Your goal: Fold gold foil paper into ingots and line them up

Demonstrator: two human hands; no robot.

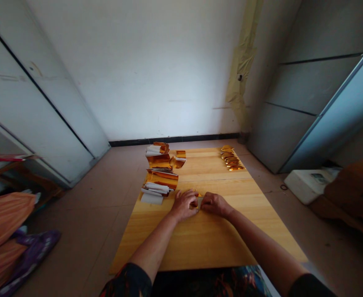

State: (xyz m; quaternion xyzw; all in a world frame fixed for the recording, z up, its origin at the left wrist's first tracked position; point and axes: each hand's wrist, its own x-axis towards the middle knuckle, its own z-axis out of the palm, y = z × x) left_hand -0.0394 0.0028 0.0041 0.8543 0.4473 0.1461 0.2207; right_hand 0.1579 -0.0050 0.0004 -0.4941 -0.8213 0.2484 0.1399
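Near the middle of the wooden table, my left hand (184,205) is closed around the left side of a small sheet of gold foil paper (199,202), whose pale side shows between my hands. My right hand (216,204) pinches the right edge of the same sheet, its fingers curled. My palms and fingers cover most of the sheet, so its full shape is hidden. Left of my left hand lie loose stacks of gold foil paper (162,180) with white backs. At the far right corner is a row of folded gold paper pieces (231,158).
The wooden table (218,243) stands before a white wall with a dark skirting. Grey cabinets (295,99) rise on the right, and a white box (308,185) sits beyond the table. On the left are pale cabinet doors (36,90) and orange and purple bags (14,239).
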